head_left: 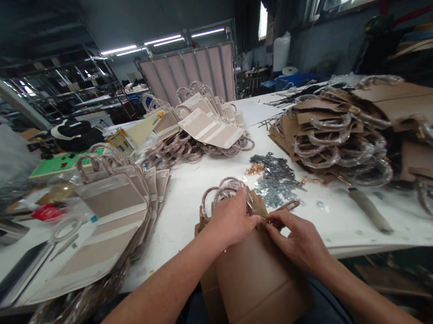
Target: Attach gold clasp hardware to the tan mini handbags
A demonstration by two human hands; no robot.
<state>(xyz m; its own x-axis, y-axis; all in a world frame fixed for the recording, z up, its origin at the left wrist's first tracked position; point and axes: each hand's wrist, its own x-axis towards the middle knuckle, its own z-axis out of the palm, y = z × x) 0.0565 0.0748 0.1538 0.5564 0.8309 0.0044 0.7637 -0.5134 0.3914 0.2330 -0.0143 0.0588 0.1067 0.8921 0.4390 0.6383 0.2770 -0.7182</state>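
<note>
A brown bag panel (261, 282) with plastic-wrapped handles (225, 190) rests on my lap against the table edge. My left hand (233, 220) lies over its top edge by the handles, its fingers closed on that edge. My right hand (296, 236) pinches a small gold metal piece (269, 221) at the panel's upper right edge, thumb and forefinger together. A gold clasp strip (291, 205) sticks out just above the right fingers. Beyond the hands lie a heap of small silver plates (277, 175) and a little pile of gold pieces (254, 169).
Beige panels with wrapped handles stand at the left (117, 221) and back centre (212, 125). Brown bag pieces (323, 133) are heaped at the right, near a grey-handled tool (370, 211). A green box (67, 163) sits at the back left of the white table (188, 186).
</note>
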